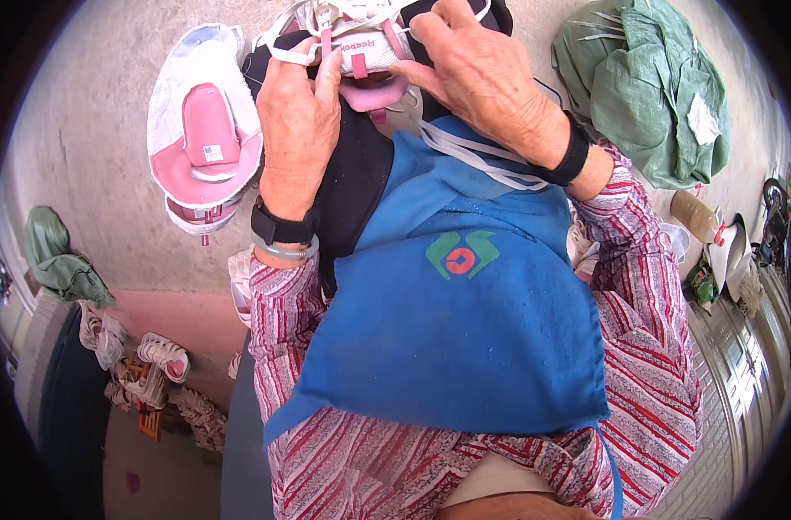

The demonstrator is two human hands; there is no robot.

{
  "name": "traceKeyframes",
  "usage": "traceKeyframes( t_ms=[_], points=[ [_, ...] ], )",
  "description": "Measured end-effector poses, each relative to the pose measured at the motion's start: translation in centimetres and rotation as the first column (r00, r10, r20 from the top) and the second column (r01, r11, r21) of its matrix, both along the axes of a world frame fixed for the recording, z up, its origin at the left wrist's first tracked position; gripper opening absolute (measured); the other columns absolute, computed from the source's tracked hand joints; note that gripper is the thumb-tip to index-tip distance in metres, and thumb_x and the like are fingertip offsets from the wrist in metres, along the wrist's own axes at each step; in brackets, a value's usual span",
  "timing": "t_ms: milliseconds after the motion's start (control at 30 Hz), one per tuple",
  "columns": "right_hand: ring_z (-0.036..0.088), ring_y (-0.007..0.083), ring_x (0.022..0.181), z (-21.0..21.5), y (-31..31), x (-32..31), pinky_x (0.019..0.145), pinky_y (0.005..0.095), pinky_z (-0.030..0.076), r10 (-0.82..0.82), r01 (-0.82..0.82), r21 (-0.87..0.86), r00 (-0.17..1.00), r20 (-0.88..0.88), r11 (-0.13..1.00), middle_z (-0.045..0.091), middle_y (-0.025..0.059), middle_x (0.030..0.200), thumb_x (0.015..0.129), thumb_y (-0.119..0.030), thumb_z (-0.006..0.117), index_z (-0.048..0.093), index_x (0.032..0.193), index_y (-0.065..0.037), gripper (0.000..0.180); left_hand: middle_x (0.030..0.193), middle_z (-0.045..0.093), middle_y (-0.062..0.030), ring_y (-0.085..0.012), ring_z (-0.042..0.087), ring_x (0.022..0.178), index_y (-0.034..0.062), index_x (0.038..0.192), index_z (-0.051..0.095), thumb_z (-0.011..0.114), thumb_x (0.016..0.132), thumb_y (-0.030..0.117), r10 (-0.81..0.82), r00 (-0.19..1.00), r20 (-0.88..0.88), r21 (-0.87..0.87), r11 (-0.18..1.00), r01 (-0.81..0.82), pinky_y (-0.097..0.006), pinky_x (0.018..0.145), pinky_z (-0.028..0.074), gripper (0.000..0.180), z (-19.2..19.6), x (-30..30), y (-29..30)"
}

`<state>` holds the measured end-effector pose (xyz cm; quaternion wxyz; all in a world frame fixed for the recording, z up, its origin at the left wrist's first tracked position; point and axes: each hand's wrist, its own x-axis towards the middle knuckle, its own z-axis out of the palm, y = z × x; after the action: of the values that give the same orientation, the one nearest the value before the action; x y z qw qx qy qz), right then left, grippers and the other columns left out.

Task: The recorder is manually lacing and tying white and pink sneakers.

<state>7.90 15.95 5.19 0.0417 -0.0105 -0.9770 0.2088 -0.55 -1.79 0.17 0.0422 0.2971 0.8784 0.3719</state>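
Note:
A white and pink sneaker (374, 91) rests on my lap at the top of the view, its toe cut off by the upper edge. White lace (293, 57) loops over its pink eyelet tabs, and a pink tab sits on its tongue. My left hand (298, 130) pinches the lace by the eyelets on the shoe's left side. On the other side, my right hand (482, 82) is closed, thumb and forefinger at the lace and the tongue's edge. Loose white laces (478, 156) hang over my blue apron (465, 347) below the right hand.
White and pink sneakers (206, 130) lie on the concrete floor to the left. A green woven sack (647, 87) stands at the right. Several more shoes (157, 368) are piled at lower left near another green sack (57, 256). A hat (729, 251) lies far right.

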Motion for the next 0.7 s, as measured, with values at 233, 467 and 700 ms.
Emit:
traceKeyframes(
  t_ms=[233, 467, 700],
  points=[
    [0.056, 0.0299, 0.063, -2.3, -1.3, -0.3, 0.048, 0.0378, 0.046, 0.036, -0.029, 0.102, 0.997, -0.071, 0.994, 0.045, 0.0171, 0.081, 0.076, -0.011, 0.056, 0.049, 0.086, 0.001, 0.016, 0.064, 0.058, -0.0046, -0.0088, 0.051, 0.047, 0.0042, 0.117, 0.058, 0.050, 0.093, 0.018, 0.076, 0.759, 0.647, 0.004, 0.995, -0.103, -0.022, 0.042, 0.040, 0.029, 2.0, -1.9, -0.9],
    [0.048, 0.0252, 0.049, -3.6, 0.2, -1.0, 0.046, 0.0363, 0.042, -0.079, 0.064, -0.077, 0.975, -0.209, 0.995, 0.053, 0.0125, 0.071, 0.083, -0.009, 0.054, 0.054, 0.089, 0.001, 0.011, 0.081, 0.059, -0.0092, -0.0106, 0.060, 0.055, -0.0055, 0.100, 0.051, 0.059, 0.088, 0.015, 0.033, 0.738, 0.674, 0.284, 0.910, -0.300, -0.019, 0.040, 0.047, 0.025, 0.2, -1.2, 0.4],
    [0.063, 0.0245, 0.063, -3.3, 0.5, -0.8, 0.049, 0.0338, 0.049, 0.146, -0.112, 0.242, 0.981, -0.130, 0.964, 0.051, 0.0105, 0.087, 0.072, -0.012, 0.060, 0.050, 0.095, -0.007, 0.026, 0.072, 0.055, -0.0071, -0.0096, 0.056, 0.051, -0.0048, 0.096, 0.050, 0.054, 0.090, 0.013, -0.086, 0.628, 0.774, 0.293, 0.927, -0.234, -0.019, 0.039, 0.047, 0.019, -0.1, -2.3, 1.3]
  ],
)
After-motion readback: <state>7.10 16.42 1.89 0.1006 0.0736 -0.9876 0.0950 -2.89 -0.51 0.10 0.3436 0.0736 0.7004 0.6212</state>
